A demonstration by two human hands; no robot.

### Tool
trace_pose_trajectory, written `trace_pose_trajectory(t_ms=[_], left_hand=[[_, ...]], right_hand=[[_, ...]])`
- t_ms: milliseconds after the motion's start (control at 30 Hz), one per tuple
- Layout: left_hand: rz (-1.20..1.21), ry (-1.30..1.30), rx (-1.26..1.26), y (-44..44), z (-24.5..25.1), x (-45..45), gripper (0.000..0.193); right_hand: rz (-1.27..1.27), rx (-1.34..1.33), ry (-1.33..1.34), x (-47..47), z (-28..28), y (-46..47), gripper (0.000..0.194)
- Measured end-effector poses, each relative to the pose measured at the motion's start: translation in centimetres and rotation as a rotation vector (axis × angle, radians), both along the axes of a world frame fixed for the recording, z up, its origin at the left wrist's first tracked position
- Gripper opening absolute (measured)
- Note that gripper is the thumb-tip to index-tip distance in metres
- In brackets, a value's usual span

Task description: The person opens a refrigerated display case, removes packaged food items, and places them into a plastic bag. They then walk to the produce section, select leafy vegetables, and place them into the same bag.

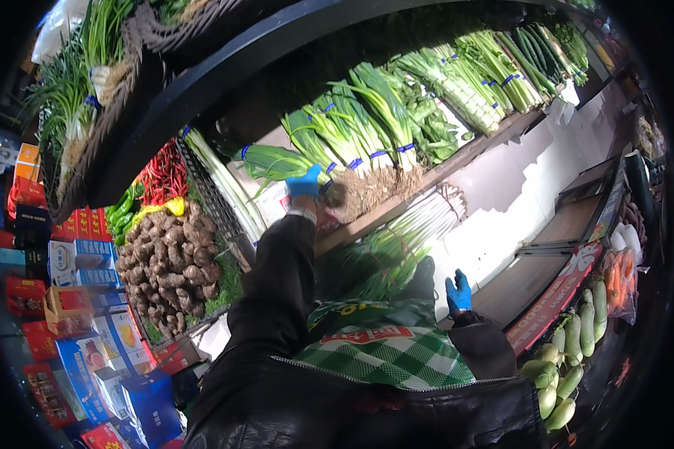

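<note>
My left hand [304, 184], in a blue glove, grips the leftmost bundle of leek-like greens [278, 161] on the shelf. This bundle lies more sideways than its neighbours, its leaves to the left and blue tape around it. Beside it, several similar bundles [365, 132] lie side by side, with blue tape near their shaggy roots [365, 191]. My right hand [459, 291], also blue-gloved, hangs low on the right with fingers apart and nothing in it. Below the shelf edge lies a heap of thin scallion-like greens [393, 252], close to my legs.
Celery [494, 73] and cucumbers [533, 50] continue along the shelf [483, 134]. Ginger [168, 264] and red chillies [165, 174] sit left, near stacked boxes [95, 359]. A dark beam [202, 73] crosses above. Radishes [587, 325] lie on the right stand.
</note>
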State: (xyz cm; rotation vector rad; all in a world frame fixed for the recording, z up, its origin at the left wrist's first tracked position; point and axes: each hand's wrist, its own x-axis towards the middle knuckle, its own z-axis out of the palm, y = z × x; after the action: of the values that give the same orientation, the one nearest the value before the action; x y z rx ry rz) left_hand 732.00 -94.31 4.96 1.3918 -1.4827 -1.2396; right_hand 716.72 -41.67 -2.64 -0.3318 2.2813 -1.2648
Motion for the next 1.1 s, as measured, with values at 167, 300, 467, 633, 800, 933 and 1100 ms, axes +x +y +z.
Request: trace_pose_trajectory(t_ms=[167,300,467,633,800,933,1100], left_hand=[[-0.046,0.431,-0.043,1.1,7.9,-2.3,0.041],[-0.397,-0.232,-0.238,0.6,13.1,-5.4,0.062],[0.065,-0.434,0.234,-0.2,9.5,-5.4,0.094],[-0.244,0.067,0.224,-0.6,3.5,-6.5,0.084],[-0.387,-0.187,0.185,-1.2,0.9,-5.1,0.078],[-0.625,-0.322,-0.37,0.3,2.5,-0.4,0.035],[-0.96,-0.746,-0.401,9.7,6.2,5.8,0.021]], right_hand=[[-0.13,0.09,0.028,-1.1,-1.0,2.5,0.05],[-0.052,0.145,0.003,-1.3,-1.5,2.2,0.049],[-0.06,0.036,0.03,-0.8,-1.1,1.3,0.052],[-0.129,-0.024,-0.046,0.4,-0.7,1.1,0.049],[-0.011,-0.041,0.133,-1.0,2.4,-2.8,0.045],[0.045,-0.071,0.196,-4.0,9.2,-9.6,0.047],[0.264,-0.26,0.559,-10.0,18.9,-20.2,0.048]])
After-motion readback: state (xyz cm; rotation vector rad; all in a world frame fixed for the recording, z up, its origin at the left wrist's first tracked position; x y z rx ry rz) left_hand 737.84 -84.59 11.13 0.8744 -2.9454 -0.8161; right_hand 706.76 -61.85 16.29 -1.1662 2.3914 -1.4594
